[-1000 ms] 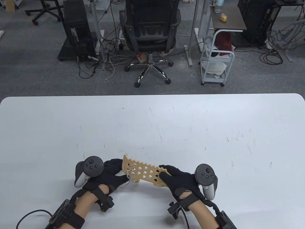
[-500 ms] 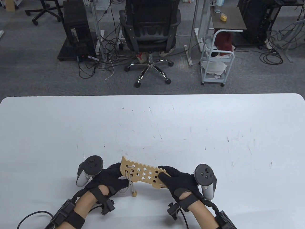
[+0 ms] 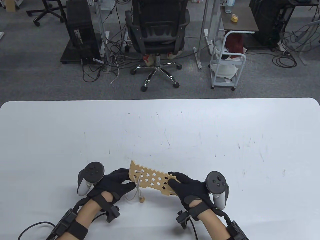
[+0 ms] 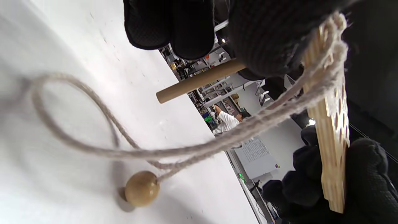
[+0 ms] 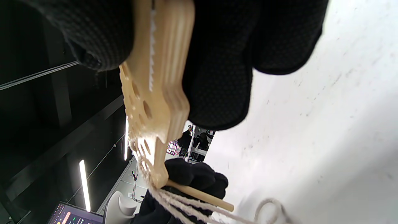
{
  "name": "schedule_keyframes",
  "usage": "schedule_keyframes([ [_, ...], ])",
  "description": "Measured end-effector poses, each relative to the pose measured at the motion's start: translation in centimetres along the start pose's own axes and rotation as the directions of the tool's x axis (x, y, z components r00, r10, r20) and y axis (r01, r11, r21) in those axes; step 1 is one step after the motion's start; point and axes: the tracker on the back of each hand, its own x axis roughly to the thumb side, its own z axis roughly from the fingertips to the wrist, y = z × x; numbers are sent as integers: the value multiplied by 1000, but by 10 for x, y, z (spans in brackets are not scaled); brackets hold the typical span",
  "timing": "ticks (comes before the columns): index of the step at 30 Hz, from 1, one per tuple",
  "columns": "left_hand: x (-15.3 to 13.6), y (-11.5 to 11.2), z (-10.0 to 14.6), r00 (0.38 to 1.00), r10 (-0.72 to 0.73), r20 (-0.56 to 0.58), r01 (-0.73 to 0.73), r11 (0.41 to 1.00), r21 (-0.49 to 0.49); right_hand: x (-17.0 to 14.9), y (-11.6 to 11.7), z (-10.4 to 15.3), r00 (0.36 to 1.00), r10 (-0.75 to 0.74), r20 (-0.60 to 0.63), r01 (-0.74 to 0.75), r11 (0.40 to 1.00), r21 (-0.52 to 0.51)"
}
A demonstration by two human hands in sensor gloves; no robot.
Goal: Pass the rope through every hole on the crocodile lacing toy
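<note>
The wooden crocodile board, full of holes, is held tilted above the table between both hands. My left hand is at its left end, where the grey rope is laced through the first holes; its fingers pinch the rope's wooden needle beside the board edge. My right hand grips the board's right end, thumb on top, fingers underneath the board. The rope hangs in a slack loop, and its bead rests on the table, also in the left wrist view.
The white table stretches far beyond the hands. An office chair and a white trolley stand on the floor past its far edge.
The rope end with its bead has dropped out from under the board and now lies on the table with a slack loop. My left hand shifted slightly left; the right hand barely moved.
</note>
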Motion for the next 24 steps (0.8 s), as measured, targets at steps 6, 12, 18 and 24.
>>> schedule_keyframes([
  [6,-1,7,2,1000,-1,-16,2,998,56,1,-5,0,1000,-3,-5,3,1000,-28],
  [12,0,13,5,1000,4,-20,-2,996,95,1,-10,-1,1000,-6,-12,5,999,-52],
  [18,1,20,7,1000,19,-16,-16,991,131,1,-15,-1,1000,-9,-18,8,997,-76],
  [24,2,29,11,999,32,-9,-30,984,173,0,-20,-1,1000,-6,-27,3,995,-104],
])
